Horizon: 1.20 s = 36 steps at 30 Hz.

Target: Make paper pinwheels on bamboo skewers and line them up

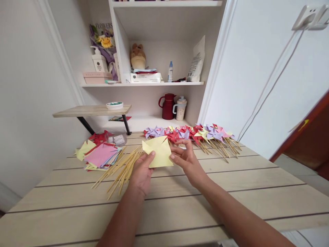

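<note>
A square of pale yellow paper (pixel 159 154), with slits cut in from its corners, is held up above the table. My left hand (pixel 142 171) pinches its left side with the thumb on top. At the right edge, the thumb and fingers of my right hand (pixel 189 163) close on the paper near a corner. Thin wooden sticks (pixel 123 171) lie loose just left of my left hand. Behind the hands is a row of finished paper pinwheels (pixel 185 132) in red, lilac, yellow and pink, on sticks.
Stacked coloured paper sheets (pixel 100 156) and a small clear plastic box (pixel 117 140) lie at the left. A small raised shelf (pixel 92 110) stands behind them. A red jug (pixel 168 107) and a cup (pixel 181 109) stand at the back. A cable (pixel 267 82) hangs at the right.
</note>
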Each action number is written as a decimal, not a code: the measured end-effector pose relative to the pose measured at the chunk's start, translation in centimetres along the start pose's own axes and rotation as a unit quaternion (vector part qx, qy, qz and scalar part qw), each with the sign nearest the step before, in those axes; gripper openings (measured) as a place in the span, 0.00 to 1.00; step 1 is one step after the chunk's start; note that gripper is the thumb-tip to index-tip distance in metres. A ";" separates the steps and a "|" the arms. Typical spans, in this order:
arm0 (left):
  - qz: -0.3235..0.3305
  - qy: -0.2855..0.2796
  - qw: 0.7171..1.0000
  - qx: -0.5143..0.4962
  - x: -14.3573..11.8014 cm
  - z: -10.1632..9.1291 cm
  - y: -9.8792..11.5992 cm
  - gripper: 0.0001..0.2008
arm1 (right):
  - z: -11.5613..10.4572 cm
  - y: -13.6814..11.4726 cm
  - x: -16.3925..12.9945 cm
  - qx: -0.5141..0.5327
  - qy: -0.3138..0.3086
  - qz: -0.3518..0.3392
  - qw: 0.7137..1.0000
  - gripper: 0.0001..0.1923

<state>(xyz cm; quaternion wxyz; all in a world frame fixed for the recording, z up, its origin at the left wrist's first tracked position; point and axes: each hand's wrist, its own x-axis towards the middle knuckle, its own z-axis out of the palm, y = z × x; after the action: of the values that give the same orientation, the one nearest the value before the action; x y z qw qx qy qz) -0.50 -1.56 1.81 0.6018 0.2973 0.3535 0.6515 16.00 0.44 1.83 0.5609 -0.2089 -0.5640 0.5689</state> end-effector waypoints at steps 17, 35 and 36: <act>-0.014 0.004 1.000 0.017 -0.1 -0.5 0.0 0.20 | -0.9 -0.3 0.1 -0.098 -0.028 0.064 0.993 0.16; 0.004 -0.037 0.998 0.052 -0.4 -0.2 0.2 0.21 | -0.9 0.3 0.2 -0.190 -0.052 -0.041 0.980 0.04; 0.004 -0.038 0.998 0.058 -0.4 -0.1 0.1 0.21 | -0.9 0.4 0.3 -0.190 -0.041 -0.040 0.980 0.04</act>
<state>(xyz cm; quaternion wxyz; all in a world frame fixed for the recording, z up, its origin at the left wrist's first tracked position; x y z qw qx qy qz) -0.64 -2.01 1.85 0.5937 0.3575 0.3665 0.6208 16.54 1.12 1.36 0.5092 -0.2654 -0.6924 0.4369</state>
